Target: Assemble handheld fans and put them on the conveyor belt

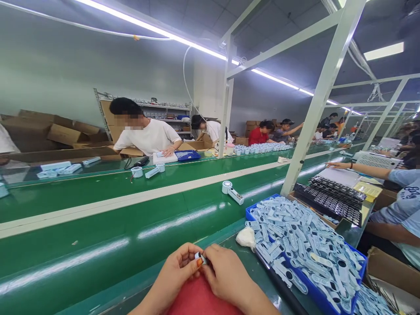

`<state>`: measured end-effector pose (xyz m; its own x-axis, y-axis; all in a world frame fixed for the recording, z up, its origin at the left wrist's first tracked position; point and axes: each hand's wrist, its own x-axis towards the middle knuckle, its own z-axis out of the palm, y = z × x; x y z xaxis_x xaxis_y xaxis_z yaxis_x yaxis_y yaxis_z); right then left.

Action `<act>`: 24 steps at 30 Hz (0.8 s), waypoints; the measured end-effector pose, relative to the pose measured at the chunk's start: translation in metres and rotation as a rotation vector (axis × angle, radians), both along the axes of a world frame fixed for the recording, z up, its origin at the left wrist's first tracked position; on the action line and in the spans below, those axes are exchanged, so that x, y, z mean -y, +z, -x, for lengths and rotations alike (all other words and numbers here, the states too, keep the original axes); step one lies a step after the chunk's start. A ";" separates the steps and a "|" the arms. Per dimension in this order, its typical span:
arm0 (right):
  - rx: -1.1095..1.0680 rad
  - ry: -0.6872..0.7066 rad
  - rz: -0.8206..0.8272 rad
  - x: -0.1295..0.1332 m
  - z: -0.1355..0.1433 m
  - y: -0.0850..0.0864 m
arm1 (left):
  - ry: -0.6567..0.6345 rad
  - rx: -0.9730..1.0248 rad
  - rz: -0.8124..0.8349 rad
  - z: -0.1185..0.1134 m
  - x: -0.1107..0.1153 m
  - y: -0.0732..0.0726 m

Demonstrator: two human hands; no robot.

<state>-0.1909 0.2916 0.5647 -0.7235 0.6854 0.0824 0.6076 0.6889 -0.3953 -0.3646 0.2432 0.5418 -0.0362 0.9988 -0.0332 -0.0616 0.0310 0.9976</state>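
At the near edge of the bench, my left hand pinches a small light-blue plastic part with a dark spot on it. My right hand meets it from the other side, fingertips closed on the same part. Fingers cover most of the piece. To the right of my hands, a blue tray is heaped with similar flat light-blue pieces, many with a black oval. A white wad lies beside that tray, near a dark rod-like tool.
A green conveyor belt runs across in front, carrying a light-blue handled device. A white upright post stands behind the tray. Black sheets with round pieces lie near a co-worker's arm. Across the belt, another person works.
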 end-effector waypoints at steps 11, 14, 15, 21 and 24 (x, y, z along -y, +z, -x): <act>-0.024 0.002 -0.006 0.001 -0.001 -0.002 | 0.011 -0.002 0.020 -0.004 0.002 0.009; -0.028 -0.001 -0.011 0.001 -0.001 -0.002 | 0.010 -0.002 0.014 -0.004 0.002 0.010; -0.027 -0.002 -0.010 0.001 -0.001 -0.001 | 0.009 -0.001 0.011 -0.004 0.003 0.010; -0.028 -0.001 -0.007 0.002 -0.001 0.000 | -0.010 -0.005 -0.007 -0.002 0.001 0.002; -0.023 0.002 -0.012 0.001 -0.001 -0.001 | -0.006 -0.009 -0.013 0.000 -0.002 -0.003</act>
<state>-0.1895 0.2904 0.5640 -0.7226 0.6829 0.1074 0.5969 0.6947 -0.4014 -0.3649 0.2453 0.5384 -0.0306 0.9993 -0.0195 -0.0522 0.0179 0.9985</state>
